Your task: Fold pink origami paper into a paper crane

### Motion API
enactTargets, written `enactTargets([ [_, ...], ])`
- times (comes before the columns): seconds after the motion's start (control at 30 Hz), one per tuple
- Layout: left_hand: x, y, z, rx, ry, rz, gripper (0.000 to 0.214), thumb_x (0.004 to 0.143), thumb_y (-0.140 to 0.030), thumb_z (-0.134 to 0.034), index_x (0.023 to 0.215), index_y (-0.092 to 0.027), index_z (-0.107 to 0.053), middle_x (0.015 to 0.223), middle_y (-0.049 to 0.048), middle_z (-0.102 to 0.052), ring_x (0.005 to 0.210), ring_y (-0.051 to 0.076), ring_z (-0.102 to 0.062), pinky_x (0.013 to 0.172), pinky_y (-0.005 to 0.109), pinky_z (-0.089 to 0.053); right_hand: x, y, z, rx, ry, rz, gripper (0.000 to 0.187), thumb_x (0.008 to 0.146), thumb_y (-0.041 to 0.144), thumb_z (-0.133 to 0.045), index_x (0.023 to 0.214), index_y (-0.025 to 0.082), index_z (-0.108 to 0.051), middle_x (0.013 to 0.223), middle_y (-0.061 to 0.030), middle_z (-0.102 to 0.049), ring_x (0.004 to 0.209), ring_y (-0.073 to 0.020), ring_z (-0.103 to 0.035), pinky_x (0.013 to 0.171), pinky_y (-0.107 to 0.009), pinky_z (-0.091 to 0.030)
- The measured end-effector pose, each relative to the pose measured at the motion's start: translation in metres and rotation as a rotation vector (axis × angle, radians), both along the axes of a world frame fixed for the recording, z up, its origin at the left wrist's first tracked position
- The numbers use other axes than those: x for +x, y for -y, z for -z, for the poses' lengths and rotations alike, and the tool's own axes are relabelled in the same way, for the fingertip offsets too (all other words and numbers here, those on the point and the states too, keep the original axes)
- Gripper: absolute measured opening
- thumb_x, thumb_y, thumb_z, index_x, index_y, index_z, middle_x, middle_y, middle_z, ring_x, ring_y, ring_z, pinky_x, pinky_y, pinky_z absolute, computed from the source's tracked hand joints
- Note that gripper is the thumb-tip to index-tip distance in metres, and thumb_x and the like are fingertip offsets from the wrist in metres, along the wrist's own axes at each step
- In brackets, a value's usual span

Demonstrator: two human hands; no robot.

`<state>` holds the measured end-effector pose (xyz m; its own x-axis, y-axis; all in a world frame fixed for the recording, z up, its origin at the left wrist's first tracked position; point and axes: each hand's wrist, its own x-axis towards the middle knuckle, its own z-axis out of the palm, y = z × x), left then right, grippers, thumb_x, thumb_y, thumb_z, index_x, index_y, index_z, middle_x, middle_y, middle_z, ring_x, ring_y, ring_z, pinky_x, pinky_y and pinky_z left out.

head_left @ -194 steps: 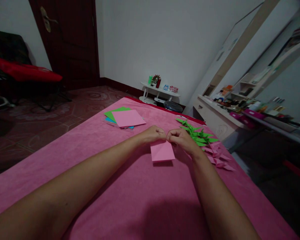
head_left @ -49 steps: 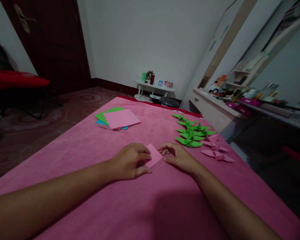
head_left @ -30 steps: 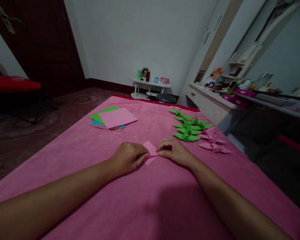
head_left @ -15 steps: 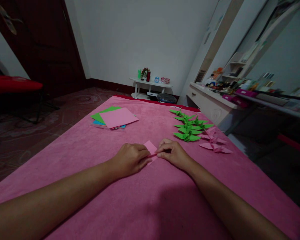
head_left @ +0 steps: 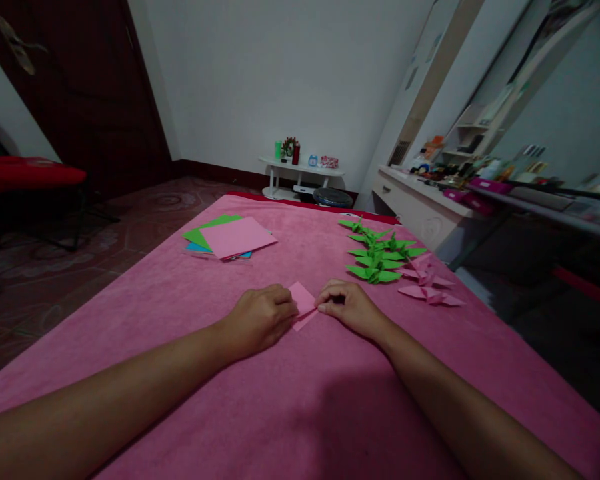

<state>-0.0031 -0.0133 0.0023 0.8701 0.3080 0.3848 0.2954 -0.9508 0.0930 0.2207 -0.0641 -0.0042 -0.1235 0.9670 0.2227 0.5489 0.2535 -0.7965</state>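
Note:
Between my hands, on the pink cloth, lies a small folded piece of pink origami paper. Its top layer is square-cornered, and a crease or flap edge runs across its lower part. My left hand is closed on the left side of the paper, with the fingertips hiding that corner. On the other side my right hand pinches the paper's right corner between thumb and forefinger.
Several green paper cranes sit beyond my right hand, with pink paper cranes beside them. At the far left is a stack of coloured paper sheets, pink on top. A cluttered dressing table stands right of the cloth.
Both hands have drawn slightly apart along the paper, left hand leftward and right hand rightward. More of the folded paper shows between them.

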Motion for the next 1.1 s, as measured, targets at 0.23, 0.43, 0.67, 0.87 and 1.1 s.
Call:
enactTargets([
  [0.23,0.000,-0.001,0.001,-0.063,0.040,-0.017,0.020,0.085,-0.025,-0.048,0.091,-0.020,-0.067,0.082,0.0053,-0.060,0.079,0.017,-0.054,0.064,0.027,-0.041,-0.001,0.001,-0.002,-0.020,0.058,0.019,0.008,0.069,0.010,-0.062,0.067,0.016,-0.068,0.069,-0.0004,-0.056,0.063,-0.0113,-0.050,0.058,-0.023,-0.038],
  [0.43,-0.007,-0.007,0.005,-0.078,0.186,-0.021,0.014,0.083,-0.022,-0.054,0.087,-0.021,-0.067,0.095,0.0051,-0.061,0.086,0.016,-0.054,0.071,0.027,-0.043,-0.003,0.005,-0.002,-0.015,0.034,0.024,0.008,0.069,0.012,-0.062,0.076,0.016,-0.064,0.081,-0.0016,-0.058,0.069,-0.0115,-0.051,0.064,-0.024,-0.040],
  [0.67,-0.013,-0.002,-0.001,0.246,0.151,0.145,0.012,0.086,-0.020,-0.051,0.087,-0.018,-0.062,0.092,0.0050,-0.064,0.086,0.016,-0.055,0.071,0.028,-0.046,-0.002,0.002,0.000,-0.167,-0.294,0.061,0.031,0.074,0.023,-0.062,0.102,0.014,-0.052,0.084,-0.0029,-0.062,0.071,-0.0121,-0.056,0.067,-0.025,-0.041],
  [0.87,-0.013,0.003,-0.007,0.387,0.190,0.202,0.017,0.088,-0.020,-0.046,0.083,-0.017,-0.061,0.085,0.0065,-0.065,0.084,0.016,-0.058,0.070,0.027,-0.048,-0.010,0.005,-0.005,-0.175,-0.356,0.071,0.040,0.063,0.014,-0.067,0.100,0.013,-0.053,0.067,0.0044,-0.056,0.057,-0.0079,-0.049,0.058,-0.021,-0.037],
  [1.1,-0.012,0.002,-0.005,0.346,0.192,0.230,0.016,0.088,-0.019,-0.045,0.087,-0.017,-0.061,0.086,0.0068,-0.066,0.083,0.016,-0.060,0.071,0.028,-0.050,-0.013,0.006,-0.004,-0.151,-0.389,0.118,0.037,0.061,0.013,-0.067,0.095,0.013,-0.054,0.065,0.0044,-0.056,0.057,-0.0082,-0.050,0.058,-0.021,-0.039],
])
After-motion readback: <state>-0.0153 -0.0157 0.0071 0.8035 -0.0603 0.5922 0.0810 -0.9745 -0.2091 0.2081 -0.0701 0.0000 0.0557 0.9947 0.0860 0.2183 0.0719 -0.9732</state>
